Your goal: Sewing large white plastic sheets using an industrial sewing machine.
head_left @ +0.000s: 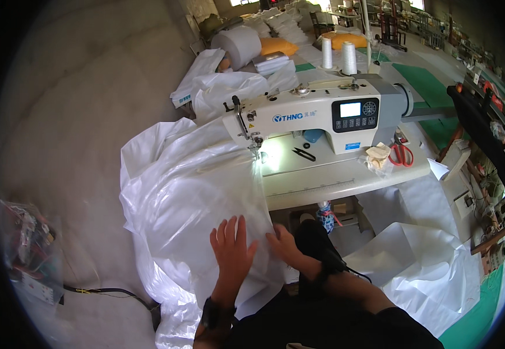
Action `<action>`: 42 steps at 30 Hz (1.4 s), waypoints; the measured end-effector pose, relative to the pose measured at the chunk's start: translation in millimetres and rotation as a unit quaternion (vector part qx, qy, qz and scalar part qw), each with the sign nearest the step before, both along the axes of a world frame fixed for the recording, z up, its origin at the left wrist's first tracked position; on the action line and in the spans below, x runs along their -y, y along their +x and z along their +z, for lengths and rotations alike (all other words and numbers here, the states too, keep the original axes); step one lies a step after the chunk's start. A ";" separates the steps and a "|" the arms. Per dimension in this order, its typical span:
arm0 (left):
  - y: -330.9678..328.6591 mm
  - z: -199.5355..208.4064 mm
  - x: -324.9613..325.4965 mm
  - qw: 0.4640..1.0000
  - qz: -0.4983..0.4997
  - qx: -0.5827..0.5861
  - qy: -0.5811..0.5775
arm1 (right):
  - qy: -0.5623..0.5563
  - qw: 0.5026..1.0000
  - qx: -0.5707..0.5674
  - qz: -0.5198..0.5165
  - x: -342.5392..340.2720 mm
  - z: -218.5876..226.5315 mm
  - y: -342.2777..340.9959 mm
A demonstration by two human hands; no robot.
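Note:
A large sheet of shiny white plastic (188,192) drapes over the left end of the sewing table and down toward my lap. Its right edge runs up to the needle area of a white sewing machine (299,116), where a lamp glows. My left hand (232,250) lies flat on the sheet, fingers stretched out and slightly apart. Beside it, my right hand (284,245) has its fingers closed at the sheet's right edge, just in front of the table; the fingertips are partly hidden.
Black thread snips (304,154) lie on the machine bed, and red-handled scissors (401,155) rest at its right. Two white thread cones (349,58) stand behind the machine. More white sheeting (421,267) hangs at lower right. A clear bag (31,250) is at the far left.

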State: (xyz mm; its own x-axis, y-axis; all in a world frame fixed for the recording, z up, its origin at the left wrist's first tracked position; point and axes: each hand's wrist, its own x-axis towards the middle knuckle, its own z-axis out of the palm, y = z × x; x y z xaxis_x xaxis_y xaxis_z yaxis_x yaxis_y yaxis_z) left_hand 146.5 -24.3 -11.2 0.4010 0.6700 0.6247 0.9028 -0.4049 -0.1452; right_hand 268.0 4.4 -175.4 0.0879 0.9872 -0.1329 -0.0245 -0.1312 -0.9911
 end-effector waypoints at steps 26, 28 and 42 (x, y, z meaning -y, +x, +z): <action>-26.4 -33.2 -10.2 0.926 -0.134 0.082 -0.343 | 0.145 0.906 0.392 0.067 -20.8 36.8 -1.0; -48.1 -41.5 -13.7 0.940 -0.104 0.168 -0.277 | 0.162 0.879 0.442 0.067 -22.1 37.5 -7.2; -44.6 -108.1 70.6 0.938 -0.170 0.187 -0.237 | 0.236 0.729 0.641 0.033 -104.9 73.0 -9.5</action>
